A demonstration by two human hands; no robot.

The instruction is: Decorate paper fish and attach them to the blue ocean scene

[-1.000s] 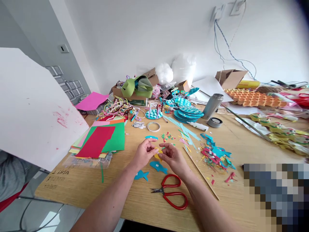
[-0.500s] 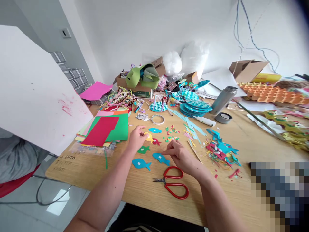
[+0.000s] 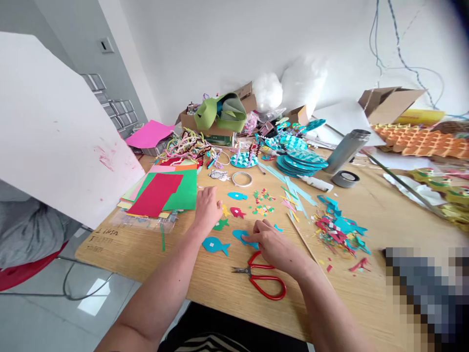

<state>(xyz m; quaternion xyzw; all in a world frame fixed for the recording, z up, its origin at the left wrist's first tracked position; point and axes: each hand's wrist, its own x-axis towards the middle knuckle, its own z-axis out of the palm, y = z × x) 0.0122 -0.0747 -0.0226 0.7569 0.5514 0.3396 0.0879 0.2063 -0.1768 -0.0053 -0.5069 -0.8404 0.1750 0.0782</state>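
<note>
My left hand (image 3: 209, 208) is loosely curled above the table, fingers bent and tips hidden. It covers most of a yellow paper fish (image 3: 225, 210); I cannot tell whether it grips anything. My right hand (image 3: 269, 242) is closed, with a fingertip pressed down on a blue paper fish (image 3: 239, 234). Beyond its knuckles a small blue paper piece (image 3: 278, 228) shows, partly covered. Around the hands lie a green fish (image 3: 221, 224), a red fish (image 3: 237, 212), a blue fish (image 3: 237, 195) and a larger blue fish (image 3: 215, 245) bearing a white square. Red-handled scissors (image 3: 266, 278) lie nearest me.
Coloured paper sheets (image 3: 157, 195) are stacked at left. Confetti bits (image 3: 264, 200), a tape roll (image 3: 242, 179), a stick (image 3: 302, 239) and paper scraps (image 3: 340, 227) lie around. Farther back stand blue discs (image 3: 300, 165), a glue bottle (image 3: 317, 184) and a tilted grey flask (image 3: 346, 151).
My left hand's fingers have come forward off the edge of the yellow fish and curled, hiding more of it. My right fingertip has come down onto the blue fish. The view has shifted slightly.
</note>
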